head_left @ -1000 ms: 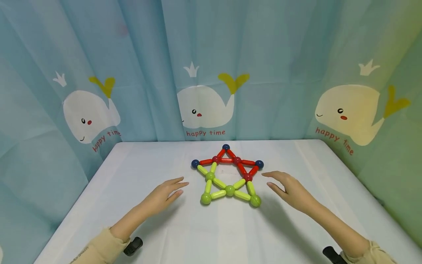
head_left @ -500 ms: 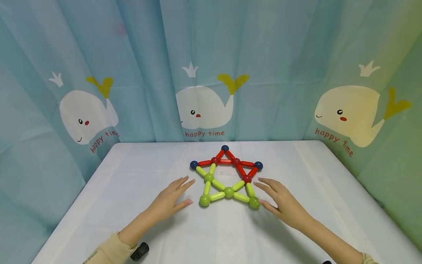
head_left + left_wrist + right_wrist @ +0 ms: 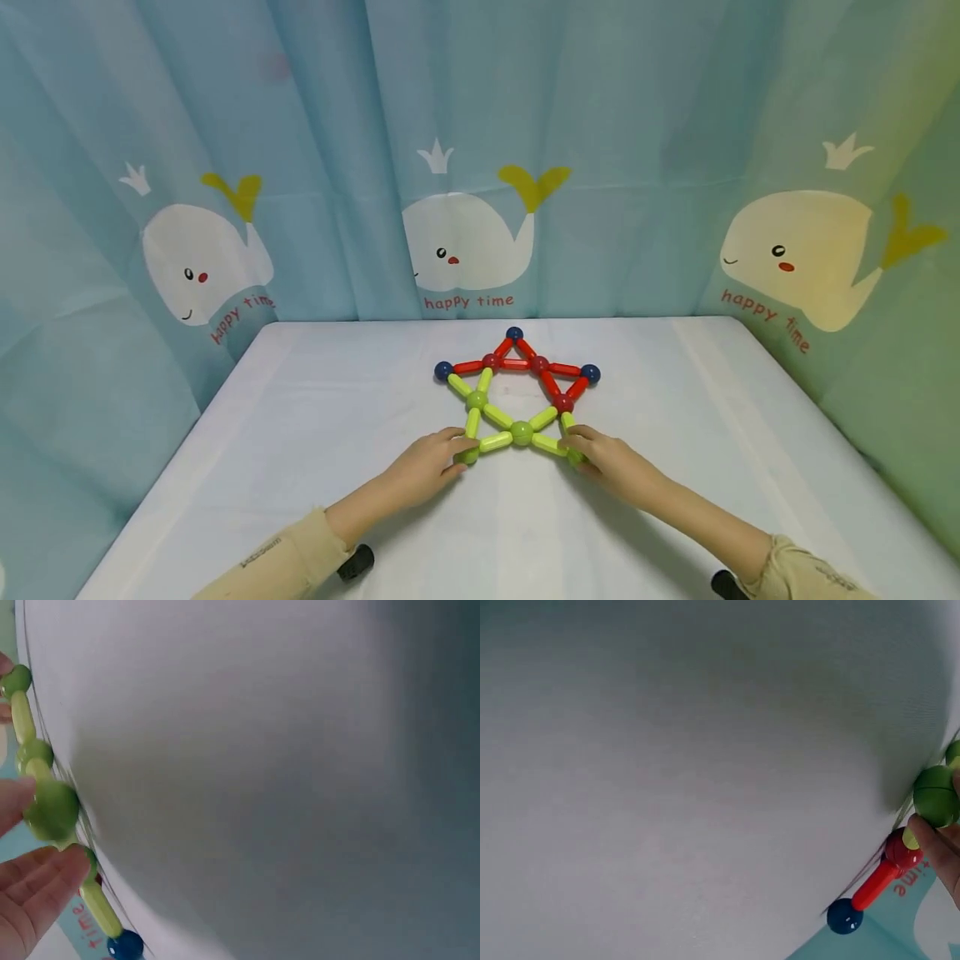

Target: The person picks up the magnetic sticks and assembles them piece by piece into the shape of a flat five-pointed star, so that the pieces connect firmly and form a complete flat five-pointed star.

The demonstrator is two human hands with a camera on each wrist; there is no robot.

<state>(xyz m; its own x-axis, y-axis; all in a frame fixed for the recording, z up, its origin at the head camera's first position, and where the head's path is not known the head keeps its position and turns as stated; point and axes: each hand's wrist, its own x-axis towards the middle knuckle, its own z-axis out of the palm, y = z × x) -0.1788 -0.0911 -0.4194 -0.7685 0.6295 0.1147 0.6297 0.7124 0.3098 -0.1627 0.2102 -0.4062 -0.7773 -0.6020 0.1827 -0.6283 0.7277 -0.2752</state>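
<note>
A flat star of magnetic sticks and balls (image 3: 522, 433) lies on the white table, joined from green and red sticks with green, red and blue balls. My left hand (image 3: 423, 469) pinches its near left corner; in the left wrist view thumb and fingers sit on either side of the large green ball (image 3: 52, 810). At the near right corner, my right hand (image 3: 618, 471) holds the other green ball (image 3: 934, 796), its fingers covering most of that ball in the head view. Three blue balls, including the top one (image 3: 514, 334), mark the far points.
The white table (image 3: 337, 367) ends at a blue curtain (image 3: 637, 125) printed with whales, which also encloses both sides. A black strap piece (image 3: 356, 563) shows by the left sleeve (image 3: 285, 562), another (image 3: 727, 585) by the right sleeve.
Both hands have come inward from either side of the star, fingers first spread apart, then closing on its two near green balls. The star has stayed in place.
</note>
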